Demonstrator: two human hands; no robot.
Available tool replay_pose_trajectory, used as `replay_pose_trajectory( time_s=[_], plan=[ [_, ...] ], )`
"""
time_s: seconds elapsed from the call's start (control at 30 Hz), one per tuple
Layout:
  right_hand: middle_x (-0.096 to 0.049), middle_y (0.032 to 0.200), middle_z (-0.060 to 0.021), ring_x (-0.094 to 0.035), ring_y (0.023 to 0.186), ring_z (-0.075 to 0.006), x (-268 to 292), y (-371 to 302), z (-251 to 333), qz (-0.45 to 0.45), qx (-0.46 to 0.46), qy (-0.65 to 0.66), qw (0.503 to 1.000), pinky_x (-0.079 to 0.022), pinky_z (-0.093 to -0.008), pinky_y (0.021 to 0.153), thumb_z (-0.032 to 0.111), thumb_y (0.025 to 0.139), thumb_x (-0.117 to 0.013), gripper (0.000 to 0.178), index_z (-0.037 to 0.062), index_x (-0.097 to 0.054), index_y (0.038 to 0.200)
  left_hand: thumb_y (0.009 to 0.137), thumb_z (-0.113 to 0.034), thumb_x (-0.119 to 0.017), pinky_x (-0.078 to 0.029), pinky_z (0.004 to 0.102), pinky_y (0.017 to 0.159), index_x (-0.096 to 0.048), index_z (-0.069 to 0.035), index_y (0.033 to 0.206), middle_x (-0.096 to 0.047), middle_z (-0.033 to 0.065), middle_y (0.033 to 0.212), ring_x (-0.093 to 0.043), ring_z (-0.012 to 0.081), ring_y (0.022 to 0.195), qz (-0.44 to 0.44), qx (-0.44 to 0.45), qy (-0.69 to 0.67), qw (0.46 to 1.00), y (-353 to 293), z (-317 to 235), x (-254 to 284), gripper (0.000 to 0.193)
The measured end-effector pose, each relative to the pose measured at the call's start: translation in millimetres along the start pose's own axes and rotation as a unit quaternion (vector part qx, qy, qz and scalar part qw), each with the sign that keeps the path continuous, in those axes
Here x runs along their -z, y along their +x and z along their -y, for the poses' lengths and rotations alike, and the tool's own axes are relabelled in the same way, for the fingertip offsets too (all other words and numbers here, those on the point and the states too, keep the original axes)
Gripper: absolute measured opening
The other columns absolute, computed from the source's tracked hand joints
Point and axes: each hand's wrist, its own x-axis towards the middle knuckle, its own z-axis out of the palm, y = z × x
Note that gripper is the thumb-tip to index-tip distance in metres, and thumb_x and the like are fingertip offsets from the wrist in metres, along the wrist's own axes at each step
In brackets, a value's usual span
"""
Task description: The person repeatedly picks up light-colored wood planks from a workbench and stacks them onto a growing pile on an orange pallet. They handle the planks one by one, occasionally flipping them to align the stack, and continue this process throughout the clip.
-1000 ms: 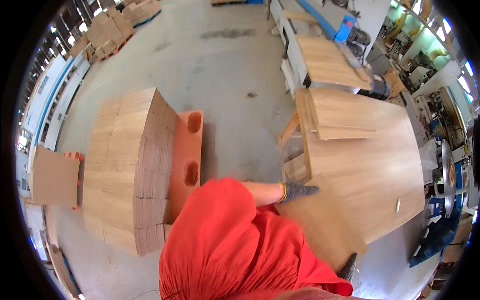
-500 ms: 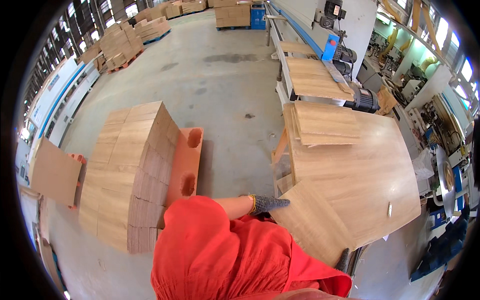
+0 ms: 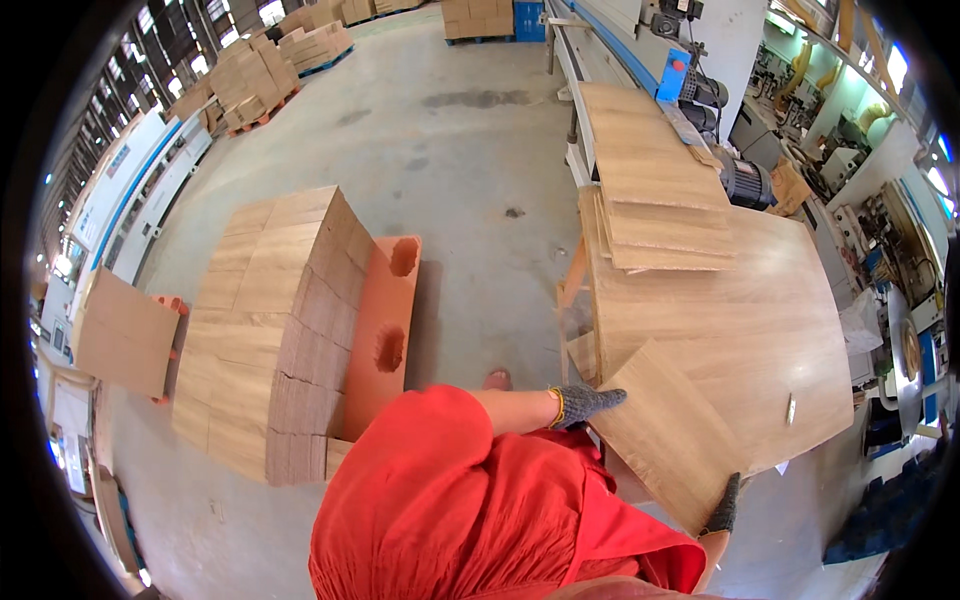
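A rectangular wood-grain board [image 3: 668, 430] lies slanted over the near left corner of the wood-topped table [image 3: 800, 340], jutting past its edge. My left hand [image 3: 588, 403], in a dark grey knitted glove, grips the board's left edge, with some fingers hidden. At its near right corner my right hand [image 3: 724, 508], gloved alike, closes on the edge. Several similar boards [image 3: 670, 238] lie overlapped at the table's far left. Another board [image 3: 655, 165] reaches from the conveyor [image 3: 572, 110] onto them.
To my left stands a tall stack of boards [image 3: 240, 300] beside an orange pallet [image 3: 385, 310] with two holes. A motor [image 3: 745, 182] sits beyond the table. A small light-coloured object [image 3: 791, 409] lies on the tabletop. Stacked boxes [image 3: 250, 85] stand far off.
The boards on the conveyor have slid nearer, over the pile on the table. The view has shifted slightly, and more of my right hand shows. Both hands still hold the slanted board.
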Motion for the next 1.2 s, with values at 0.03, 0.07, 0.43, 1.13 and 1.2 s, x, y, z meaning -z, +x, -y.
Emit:
replay_pose_trajectory(
  time_s=[0.03, 0.07, 0.43, 1.13, 1.2],
  plan=[
    [-0.060, 0.118, -0.0143, -0.059, 0.101, -0.0296, 6, 7, -3, 0.001, 0.045, -0.009, 0.999, -0.049, -0.0408, 0.085, 0.060, 0.082, -0.059, 0.079, 0.0061, -0.041, 0.137, 0.080, -0.058, -0.063, -0.047, 0.0303, 0.071, -0.060, -0.006, 0.117, -0.067, 0.0079, 0.105, -0.062, 0.0192, 0.086, 0.004, 0.005, 0.005, 1.000, 5, 2, -1, 0.063],
    [-0.060, 0.118, -0.0141, -0.059, 0.101, -0.0295, 13, 15, -6, 0.002, 0.007, 0.011, 1.000, -0.050, -0.0408, 0.085, 0.060, 0.082, -0.059, 0.079, 0.0063, -0.041, 0.137, 0.080, -0.059, -0.062, -0.042, 0.0293, 0.064, -0.063, -0.008, 0.111, -0.067, 0.0051, 0.099, -0.056, 0.0164, 0.077, -0.001, 0.007, 0.008, 1.000, 9, 4, -1, 0.059],
    [-0.057, 0.124, -0.0136, -0.057, 0.107, -0.0294, 49, 47, -28, 0.011, 0.002, 0.012, 1.000, -0.047, -0.0410, 0.090, 0.061, 0.083, -0.057, 0.078, 0.0063, -0.042, 0.137, 0.081, -0.062, -0.060, -0.047, 0.0349, 0.085, -0.054, -0.003, 0.125, -0.064, 0.0114, 0.112, -0.058, 0.0214, 0.103, 0.031, -0.072, 0.066, 0.995, 10, 4, 10, 0.074],
    [-0.059, 0.111, -0.0085, -0.060, 0.094, -0.0284, 57, -27, -25, -0.012, -0.043, -0.016, 0.999, -0.053, -0.0434, 0.063, 0.053, 0.077, -0.069, 0.065, 0.0153, -0.048, 0.127, 0.086, -0.040, -0.062, -0.045, 0.0367, 0.092, -0.056, -0.001, 0.123, -0.064, 0.0176, 0.113, -0.061, 0.0287, 0.105, -0.015, -0.173, 0.286, 0.942, 4, 8, -18, 0.054],
    [-0.057, 0.116, -0.0069, -0.057, 0.101, -0.0289, 79, -4, -5, 0.012, -0.113, -0.002, 0.993, -0.051, -0.0483, 0.068, 0.052, 0.078, -0.069, 0.068, 0.0210, -0.044, 0.133, 0.085, -0.042, -0.062, -0.046, 0.0368, 0.090, -0.058, -0.001, 0.121, -0.066, 0.0174, 0.110, -0.062, 0.0297, 0.102, -0.048, -0.195, 0.288, 0.936, 12, 17, -38, 0.054]
  ],
)
